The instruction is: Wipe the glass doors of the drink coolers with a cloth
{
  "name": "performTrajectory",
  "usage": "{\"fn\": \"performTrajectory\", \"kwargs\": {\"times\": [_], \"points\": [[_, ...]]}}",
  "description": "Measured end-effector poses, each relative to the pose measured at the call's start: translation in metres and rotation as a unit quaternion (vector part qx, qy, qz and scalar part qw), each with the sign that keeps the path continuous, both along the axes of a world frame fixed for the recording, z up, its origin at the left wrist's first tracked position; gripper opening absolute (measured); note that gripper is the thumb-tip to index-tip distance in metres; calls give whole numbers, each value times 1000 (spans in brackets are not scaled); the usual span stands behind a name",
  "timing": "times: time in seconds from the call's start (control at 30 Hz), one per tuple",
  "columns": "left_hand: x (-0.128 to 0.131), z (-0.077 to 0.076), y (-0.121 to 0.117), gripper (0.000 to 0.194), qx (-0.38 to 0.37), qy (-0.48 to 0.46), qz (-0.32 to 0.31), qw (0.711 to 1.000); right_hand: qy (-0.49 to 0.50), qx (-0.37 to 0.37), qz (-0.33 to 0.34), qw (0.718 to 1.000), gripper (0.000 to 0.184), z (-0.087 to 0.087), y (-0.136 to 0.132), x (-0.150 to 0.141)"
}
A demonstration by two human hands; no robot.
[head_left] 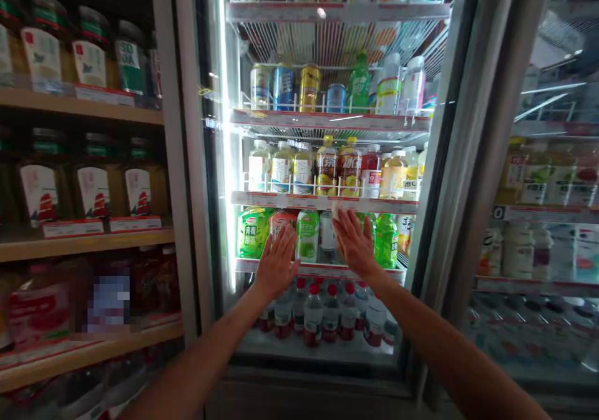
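Both my hands are raised in front of a lit drinks fridge, against its glass door as far as I can tell. My left hand lies flat with its fingers stretched upward, holding nothing. It covers part of a red-labelled bottle, beside a green-labelled bottle. My right hand is tilted to the left, fingers extended and close together. A bit of white cloth or tissue shows past its fingertips, pressed beneath them; most of it is hidden.
Behind the glass, shelves carry bottles and cans, with red-capped bottles at the bottom. A metal door frame stands at right, beside another fridge. Wooden shelves with large jars are on the left.
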State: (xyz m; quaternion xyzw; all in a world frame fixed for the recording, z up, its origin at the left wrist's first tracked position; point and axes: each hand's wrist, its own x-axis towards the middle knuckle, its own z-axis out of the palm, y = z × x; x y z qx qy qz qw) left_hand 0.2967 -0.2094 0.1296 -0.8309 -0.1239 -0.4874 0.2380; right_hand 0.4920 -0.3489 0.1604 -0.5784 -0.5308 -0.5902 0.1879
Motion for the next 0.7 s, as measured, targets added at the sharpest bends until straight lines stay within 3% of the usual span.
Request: {"fn": "performTrajectory", "kwargs": {"times": [0.1,0.17,0.2,0.27,0.33,0.4,0.47,0.6,0.63,0.67,0.7], "points": [[11,-9,-11,60,4,22,-19,1000,-29,-88,10,996,48,-63,-21,3],[16,-12,-17,61,8,32,-33,999,-36,-129,14,991,50,-83,-36,11],[18,-12,-19,61,9,35,-39,999,-27,-130,10,991,52,-79,-42,18],[23,-7,-23,61,5,29,-48,998,14,-76,-15,997,54,-46,-51,36],[28,0,-25,60,-5,17,-49,999,73,32,-57,995,54,-4,-57,56],[32,4,-27,59,-6,10,-45,999,115,125,-88,982,54,18,-62,71],[34,2,-28,58,4,10,-42,999,128,160,-100,974,55,2,-70,76],[31,-12,-24,59,28,23,-39,999,141,168,-105,970,56,-83,-88,73],[30,-12,-22,60,31,24,-38,999,147,174,-104,968,56,-93,-91,75],[29,-10,-19,61,31,20,-35,999,152,182,-100,966,55,-91,-93,79],[27,-4,-16,61,28,12,-30,999,160,195,-91,963,53,-79,-93,84]]}}
